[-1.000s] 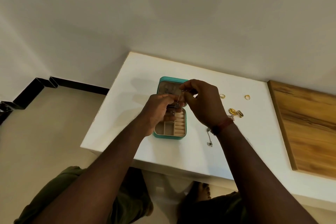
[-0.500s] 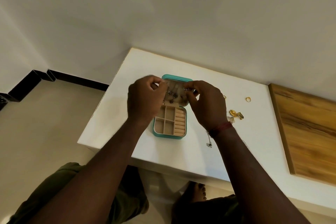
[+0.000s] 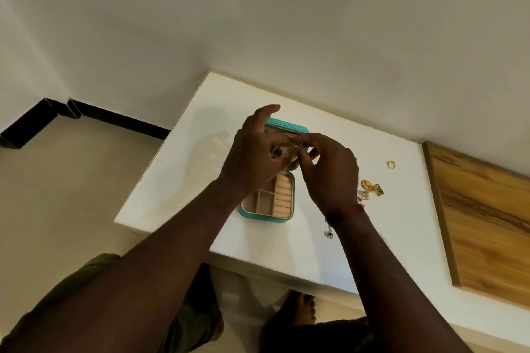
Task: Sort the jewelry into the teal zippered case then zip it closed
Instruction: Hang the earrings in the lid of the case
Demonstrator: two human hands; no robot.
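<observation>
The teal zippered case [image 3: 287,125] lies open on the white table [image 3: 183,180], its lid raised at the back. Its beige tray [image 3: 269,200] with dividers and ring rolls shows in front. Both hands are in front of the lid. My left hand [image 3: 252,160] pinches a dark-stoned part of a silver necklace [image 3: 276,152], index finger lifted. My right hand [image 3: 329,172] pinches the necklace's other end by the lid. A gold ring [image 3: 391,164], gold earrings [image 3: 372,186] and a silver pendant [image 3: 328,233] lie on the table to the right.
A wooden board [image 3: 487,223] lies at the table's right side. The table's left and near edges drop to a beige floor. A bare foot [image 3: 301,309] shows under the near edge. A white wall runs behind the table.
My hands have moved closer together in front of the lid, still holding the necklace. My left index finger has lifted above the lid's top edge.
</observation>
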